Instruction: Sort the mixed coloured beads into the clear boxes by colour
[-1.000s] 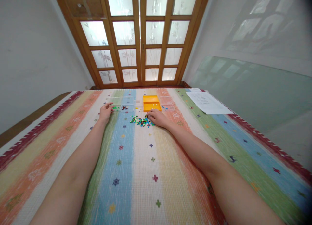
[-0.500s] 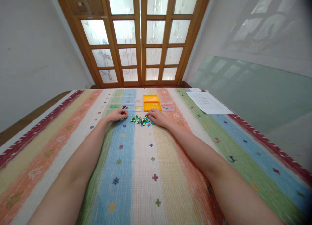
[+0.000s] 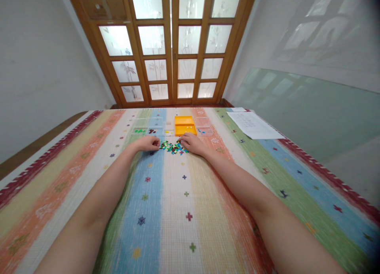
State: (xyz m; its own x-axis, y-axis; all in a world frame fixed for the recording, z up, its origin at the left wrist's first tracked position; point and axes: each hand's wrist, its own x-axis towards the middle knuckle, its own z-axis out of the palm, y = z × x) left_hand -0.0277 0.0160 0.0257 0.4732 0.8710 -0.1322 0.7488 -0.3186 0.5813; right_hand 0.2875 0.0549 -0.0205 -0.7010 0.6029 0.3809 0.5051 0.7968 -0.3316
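A loose pile of small green, blue, yellow and dark red pieces [image 3: 172,148] lies on the striped cloth between my hands. My left hand [image 3: 149,143] is at the pile's left edge, its fingers curled together; whatever they pinch is too small or hidden to make out. On the opposite edge rests my right hand [image 3: 192,142], fingers bent and close together, with the tips at the pieces. Any piece between those tips is hard to see. Just beyond the left hand, a clear plastic box [image 3: 134,133] holds green pieces [image 3: 140,131] and dark red pieces [image 3: 152,131] in separate compartments.
Behind the pile stands an open orange box [image 3: 185,125] with a few pale bits inside. Yellow pieces [image 3: 168,132] lie left of it. On its right, another clear box [image 3: 211,127] holds blue pieces [image 3: 202,131]. Printed paper sheets [image 3: 253,125] lie at the far right.
My left hand has moved a little to the right and nearer, up to the pile's left edge. My right hand has stayed in place.
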